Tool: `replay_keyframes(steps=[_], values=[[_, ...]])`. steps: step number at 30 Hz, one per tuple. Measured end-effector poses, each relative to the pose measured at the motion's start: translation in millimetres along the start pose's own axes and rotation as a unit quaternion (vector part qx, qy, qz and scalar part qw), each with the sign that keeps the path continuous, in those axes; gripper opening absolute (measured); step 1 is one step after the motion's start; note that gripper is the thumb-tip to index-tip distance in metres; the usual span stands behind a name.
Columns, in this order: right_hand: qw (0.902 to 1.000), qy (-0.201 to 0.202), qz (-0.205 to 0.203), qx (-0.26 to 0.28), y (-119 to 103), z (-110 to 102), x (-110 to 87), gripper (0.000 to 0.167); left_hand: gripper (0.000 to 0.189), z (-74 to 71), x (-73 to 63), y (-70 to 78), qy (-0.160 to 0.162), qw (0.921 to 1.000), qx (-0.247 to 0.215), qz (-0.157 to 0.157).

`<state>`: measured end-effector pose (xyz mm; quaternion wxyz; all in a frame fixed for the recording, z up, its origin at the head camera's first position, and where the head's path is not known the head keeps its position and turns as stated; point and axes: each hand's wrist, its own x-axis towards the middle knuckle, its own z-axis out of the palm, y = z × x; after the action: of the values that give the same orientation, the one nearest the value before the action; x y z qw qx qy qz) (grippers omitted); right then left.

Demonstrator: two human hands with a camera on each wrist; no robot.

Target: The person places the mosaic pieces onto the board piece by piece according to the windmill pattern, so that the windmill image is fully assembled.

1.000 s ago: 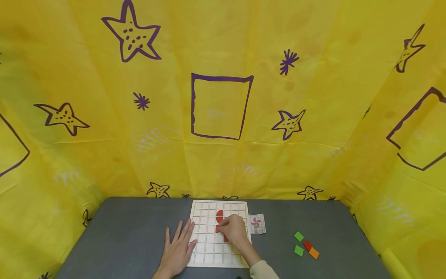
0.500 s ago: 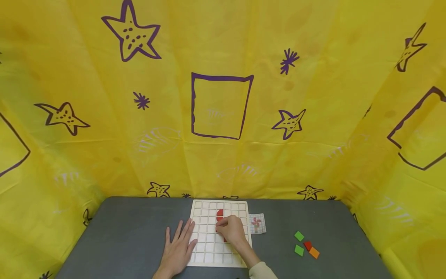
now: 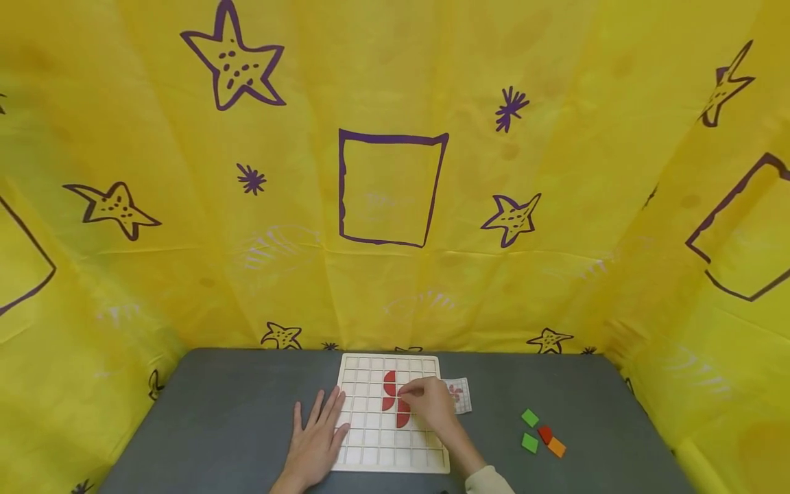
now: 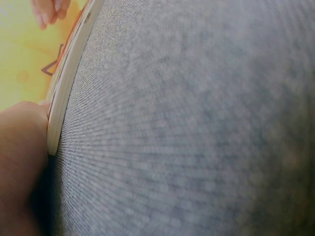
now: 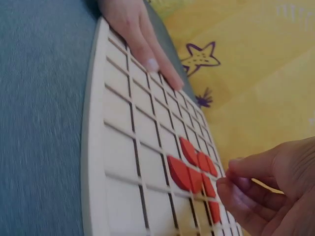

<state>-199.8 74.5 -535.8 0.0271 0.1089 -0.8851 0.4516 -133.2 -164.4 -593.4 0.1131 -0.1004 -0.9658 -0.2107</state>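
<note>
A white gridded board [image 3: 364, 439] lies on the dark table. Near its middle several red tiles with curved edges [image 3: 402, 417] form a pinwheel-like cluster. My left hand [image 3: 315, 439] rests flat over the board's left edge, fingers spread; the right wrist view shows this left hand [image 5: 142, 39] at the board's far end. My right hand [image 3: 432, 405] is at the cluster's right side, thumb and forefinger close together in a pinch shape. In the right wrist view these fingertips [image 5: 224, 186] overlap the board's edge beside the red tiles [image 5: 182, 174]; I cannot tell whether a tile is between them.
A small printed card [image 3: 461, 405] with a red pinwheel pattern lies at the board's right edge, partly behind my right hand. Farther right are green tiles [image 3: 529, 443], a red tile [image 3: 545, 434] and an orange tile [image 3: 556, 448]. A yellow patterned curtain [image 3: 395, 288] surrounds the table.
My right hand has moved right from the cluster's left part to its right side, uncovering more red tiles and overlapping the card. The left hand has stayed put.
</note>
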Motion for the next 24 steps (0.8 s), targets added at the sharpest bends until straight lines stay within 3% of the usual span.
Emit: replay_keyframes(steps=[3,10,15,24], values=[[0.9998,0.013,-0.005,-0.015,7.6,-11.1,-0.5,0.004,0.055,1.2,-0.1,0.3,0.003,1.0,-0.004,0.004],[0.9996,0.023,0.005,-0.014,26.0,-45.3,-4.6,0.004,0.056,-2.5,1.8,3.4,-0.025,0.9996,-0.002,-0.015],[0.9984,0.044,0.017,-0.031,39.8,-70.5,-7.0,0.005,0.056,-1.4,1.6,2.9,-0.011,0.9999,0.002,-0.005],[0.9952,0.063,0.027,-0.07,61.8,-95.1,-18.7,0.008,0.057,0.8,1.4,-0.1,-0.019,0.9998,-0.002,-0.008]])
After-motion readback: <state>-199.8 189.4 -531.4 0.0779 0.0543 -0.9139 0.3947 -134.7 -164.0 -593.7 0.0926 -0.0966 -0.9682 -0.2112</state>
